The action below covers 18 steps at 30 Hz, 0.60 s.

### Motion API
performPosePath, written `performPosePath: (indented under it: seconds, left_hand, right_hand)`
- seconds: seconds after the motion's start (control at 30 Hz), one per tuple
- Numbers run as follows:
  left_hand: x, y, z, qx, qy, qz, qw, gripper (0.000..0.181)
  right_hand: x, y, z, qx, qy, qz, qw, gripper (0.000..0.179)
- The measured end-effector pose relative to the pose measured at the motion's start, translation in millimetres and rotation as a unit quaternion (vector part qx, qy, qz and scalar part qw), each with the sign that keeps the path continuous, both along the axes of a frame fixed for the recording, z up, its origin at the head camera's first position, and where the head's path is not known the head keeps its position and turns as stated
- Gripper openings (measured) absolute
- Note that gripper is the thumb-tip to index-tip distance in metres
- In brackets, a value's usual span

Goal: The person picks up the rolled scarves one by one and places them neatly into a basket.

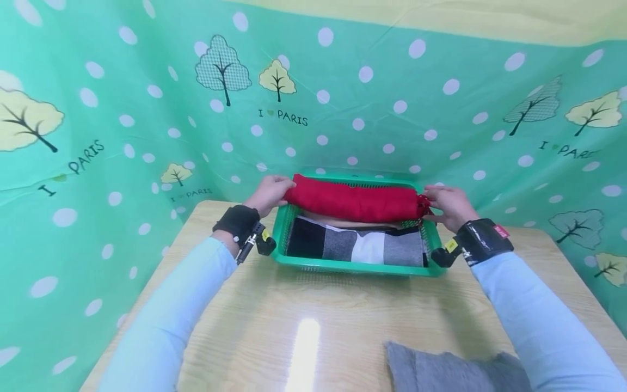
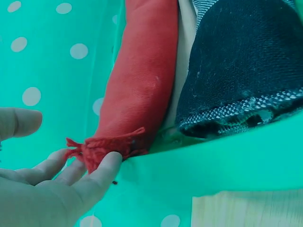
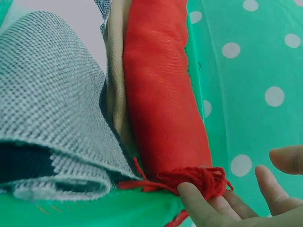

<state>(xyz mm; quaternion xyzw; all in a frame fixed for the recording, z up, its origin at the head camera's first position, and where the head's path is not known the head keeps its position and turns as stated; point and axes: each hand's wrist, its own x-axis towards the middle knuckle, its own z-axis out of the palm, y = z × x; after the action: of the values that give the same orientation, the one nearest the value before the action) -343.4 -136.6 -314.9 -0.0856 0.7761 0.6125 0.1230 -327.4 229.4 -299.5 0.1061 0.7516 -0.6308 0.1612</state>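
Observation:
A rolled red scarf (image 1: 357, 200) with fringed ends lies along the back of a green plastic basket (image 1: 338, 265). My left hand (image 1: 270, 193) touches its left end; in the left wrist view the fingers (image 2: 102, 177) are extended against the red fringe, thumb held away. At the opposite end, my right hand (image 1: 452, 206) touches the fringe with outstretched fingers (image 3: 196, 203), its thumb also apart. In front of the red roll lies a folded black, grey and white checked scarf (image 1: 369, 245). A strip of beige cloth (image 3: 116, 71) shows between the two.
The basket stands on a light wooden table (image 1: 235, 326) near its back edge. A grey fuzzy cloth (image 1: 455, 373) lies at the table's front right, partly under the right sleeve. Behind and beside the table hangs a green dotted curtain (image 1: 338, 109).

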Motion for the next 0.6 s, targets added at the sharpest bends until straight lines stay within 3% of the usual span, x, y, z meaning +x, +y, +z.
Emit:
performPosePath:
  seconds: [0.23,0.37,0.6]
  left_hand:
    - [18.4,-7.0,6.8,-0.004,-0.005,-0.010,0.9999,0.047]
    - [29.9,-12.4,13.3,-0.003,0.011,-0.019,0.9998,0.049]
    - [50.6,-14.5,13.1,-0.004,0.012,-0.055,0.9984,0.048]
  right_hand:
    - [12.1,15.5,3.0,0.011,-0.003,0.005,0.9999,0.058]
    - [19.8,25.5,8.2,0.011,0.001,0.011,0.9999,0.059]
    - [49.6,40.4,4.9,0.003,-0.019,0.017,0.9997,0.059]
